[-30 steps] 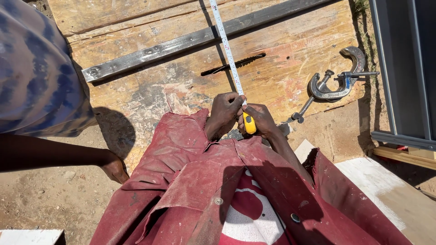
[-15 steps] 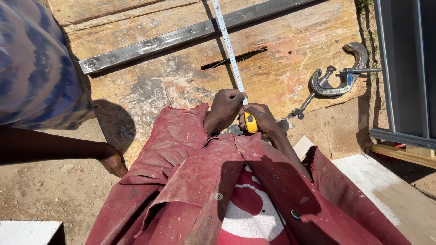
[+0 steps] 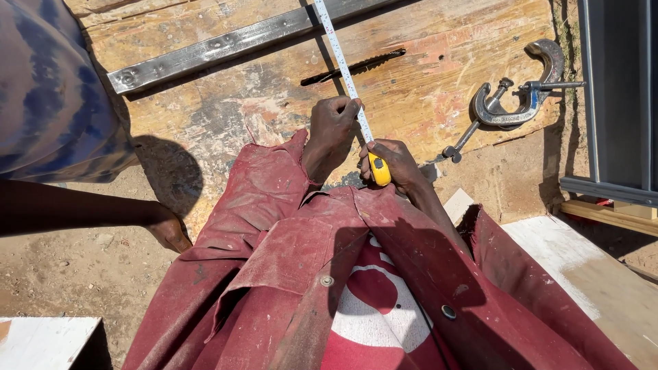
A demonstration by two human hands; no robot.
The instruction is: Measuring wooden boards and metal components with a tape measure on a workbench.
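Right hand grasping a yellow tape measure, left hand pinning its blade toward twelve o'clock across the metal bar; no mark is visible yet.

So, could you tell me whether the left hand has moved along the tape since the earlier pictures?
No. The left hand pinches the tape blade at much the same spot, just below the dark slot in the wooden board; only the camera shifted.
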